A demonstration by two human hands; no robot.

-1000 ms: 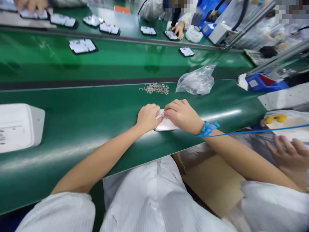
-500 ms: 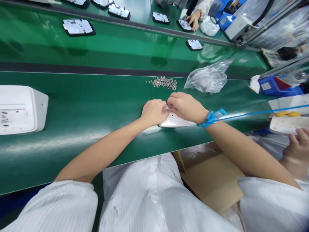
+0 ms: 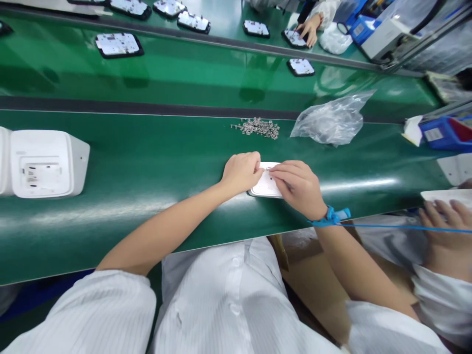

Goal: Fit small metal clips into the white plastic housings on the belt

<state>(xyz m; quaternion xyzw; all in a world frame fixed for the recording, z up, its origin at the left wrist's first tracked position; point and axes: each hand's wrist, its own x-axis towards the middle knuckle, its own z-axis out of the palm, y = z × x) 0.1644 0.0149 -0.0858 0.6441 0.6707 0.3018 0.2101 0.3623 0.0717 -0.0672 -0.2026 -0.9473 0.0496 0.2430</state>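
Note:
A white plastic cover (image 3: 266, 188) with rounded corners and small holes lies on the green bench in front of me. My left hand (image 3: 242, 172) is closed at its left edge, the thumb reaching over the face; the other fingertips are hidden. On the cover's right half, my right hand (image 3: 300, 187) has its fingers pressed together, the tips near a small hole. Whatever sits between them is too small to tell. A blue wrist strap (image 3: 330, 216) circles my right wrist. Beyond the cover lies a pile of small metal parts (image 3: 260, 128).
A clear plastic bag (image 3: 330, 120) lies right of the pile. White housings (image 3: 44, 162) stand at the left. Black-rimmed units (image 3: 120, 45) lie on the green belt. Another person's hand (image 3: 309, 30) works across it, and a co-worker's hand (image 3: 448, 221) holds a white part at right.
My right hand has drawn back to the right and towards me, apart from my left hand, uncovering more of the cover. My left hand stays at the cover's left edge. The view has shifted slightly.

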